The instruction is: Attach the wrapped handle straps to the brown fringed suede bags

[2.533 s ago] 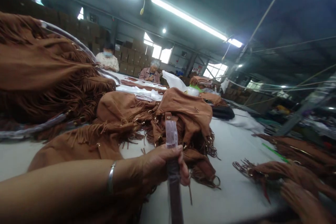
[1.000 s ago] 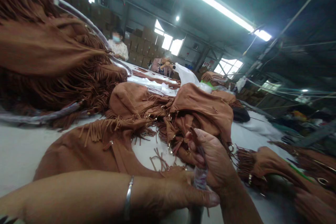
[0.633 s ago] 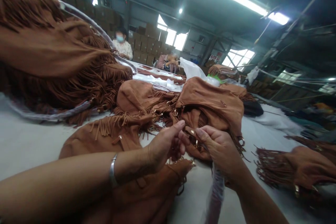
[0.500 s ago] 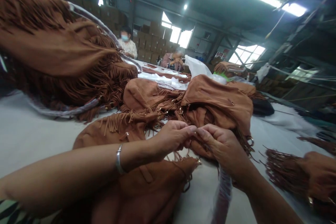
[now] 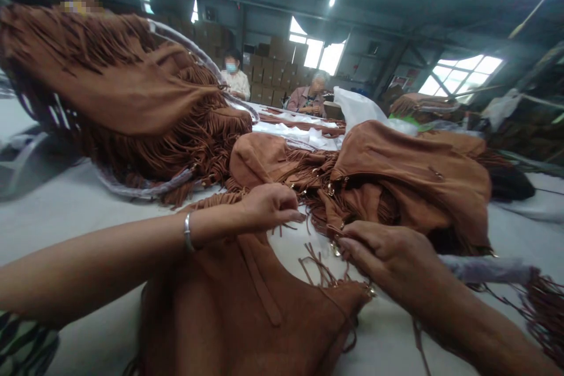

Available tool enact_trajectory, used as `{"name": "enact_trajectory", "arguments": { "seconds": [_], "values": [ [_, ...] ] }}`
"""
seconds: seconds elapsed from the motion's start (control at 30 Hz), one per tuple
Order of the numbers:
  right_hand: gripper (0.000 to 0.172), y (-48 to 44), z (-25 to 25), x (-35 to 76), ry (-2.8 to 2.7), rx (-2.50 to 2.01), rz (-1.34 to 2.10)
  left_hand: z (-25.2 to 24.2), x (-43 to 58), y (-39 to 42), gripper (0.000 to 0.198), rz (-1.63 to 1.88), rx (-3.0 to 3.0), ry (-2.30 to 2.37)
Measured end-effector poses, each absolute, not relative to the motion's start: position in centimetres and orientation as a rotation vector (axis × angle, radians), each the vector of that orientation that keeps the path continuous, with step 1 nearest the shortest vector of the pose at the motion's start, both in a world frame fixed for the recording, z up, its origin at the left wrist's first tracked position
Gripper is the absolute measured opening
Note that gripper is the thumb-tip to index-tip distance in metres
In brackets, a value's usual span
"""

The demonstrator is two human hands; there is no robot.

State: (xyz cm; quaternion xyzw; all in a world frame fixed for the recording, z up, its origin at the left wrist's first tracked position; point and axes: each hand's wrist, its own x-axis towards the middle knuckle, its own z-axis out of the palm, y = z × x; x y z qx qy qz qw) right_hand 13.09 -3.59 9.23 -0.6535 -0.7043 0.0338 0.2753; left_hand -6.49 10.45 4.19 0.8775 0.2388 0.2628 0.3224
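My left hand (image 5: pixel 274 207) is closed, fingers curled and thumb laid along them; what it holds, if anything, is hidden. To its right, my right hand (image 5: pixel 390 249) pinches the end of a brown strap (image 5: pixel 333 231) between thumb and fingers. A gold-coloured metal clasp (image 5: pixel 336 248) hangs just below these fingertips. Under my left forearm a brown suede bag (image 5: pixel 211 299) with a flat strip on its face lies on the white table (image 5: pixel 379 341). Thin loose fringe strands (image 5: pixel 318 267) spread over the bag's curved opening, between and below my hands.
A large heap of fringed brown bags (image 5: pixel 145 94) rises at the left. More brown bags (image 5: pixel 414 170) lie ahead and to the right. A plastic-wrapped strap (image 5: pixel 489 269) is beside my right forearm. Two people (image 5: pixel 235 83) sit across the table, before stacked cartons (image 5: pixel 271 73).
My hands were together at the fingertips and are now apart, the left further left and the right further right. The view has turned left. The plastic-wrapped strap now lies beyond my right forearm.
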Motion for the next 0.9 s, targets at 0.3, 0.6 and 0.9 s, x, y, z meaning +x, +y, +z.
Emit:
{"name": "enact_trajectory", "arguments": {
  "seconds": [0.3,0.6,0.9],
  "values": [
    [0.022,1.9,-0.7,11.2,-1.776,-1.935,0.373,2.5,-5.0,18.1,0.031,0.517,2.141,0.695],
    [0.026,0.9,-1.1,13.1,-1.539,-1.646,0.650,1.3,-4.0,19.0,0.030,0.204,2.011,0.685],
    [0.028,0.1,-1.0,13.7,-1.266,-1.482,0.391,2.9,-4.7,11.1,0.020,0.349,2.405,0.614]
  ]
}}
